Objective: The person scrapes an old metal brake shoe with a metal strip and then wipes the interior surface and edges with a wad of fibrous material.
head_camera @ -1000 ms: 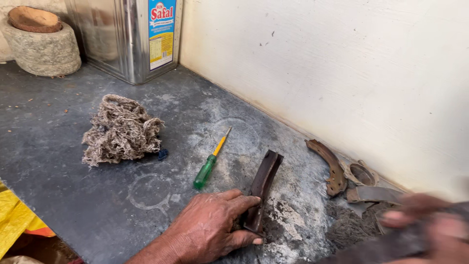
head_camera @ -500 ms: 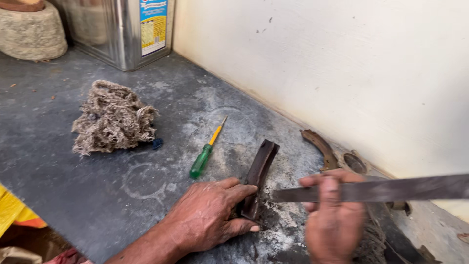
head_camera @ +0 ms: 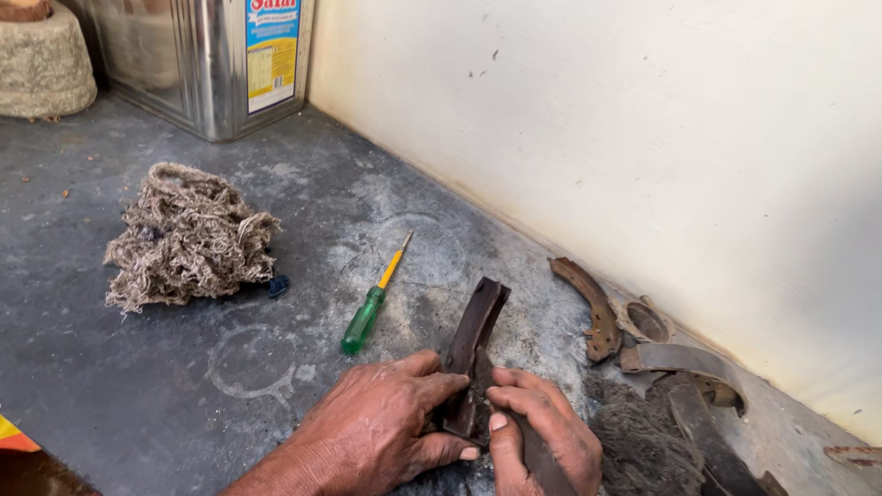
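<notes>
I crouch over a dusty grey concrete floor point(head_camera: 138, 386) that runs up to a cream plastered wall point(head_camera: 643, 138). At the floor's near edge, my left hand point(head_camera: 386, 432) clamps the lower end of a curved, dark brake shoe point(head_camera: 473, 354) standing on its edge, thumb and fingers closed around it. My right hand point(head_camera: 542, 432) presses against the same shoe, gripping a dark flat tool point(head_camera: 542, 468) whose end is cut off by the frame. One green-handled screwdriver point(head_camera: 372, 303) lies just left of the shoe. One wad of frayed fibre point(head_camera: 188, 234) sits further left with a small blue bit point(head_camera: 278, 286) beside it. Along the wall's foot to the right lie a rusty curved shoe point(head_camera: 593, 308), several more worn metal parts point(head_camera: 671, 354) and a heap of grey dust point(head_camera: 634, 432). In the far corner stand one square metal tin point(head_camera: 202, 60) and one round stone block point(head_camera: 41, 64).
</notes>
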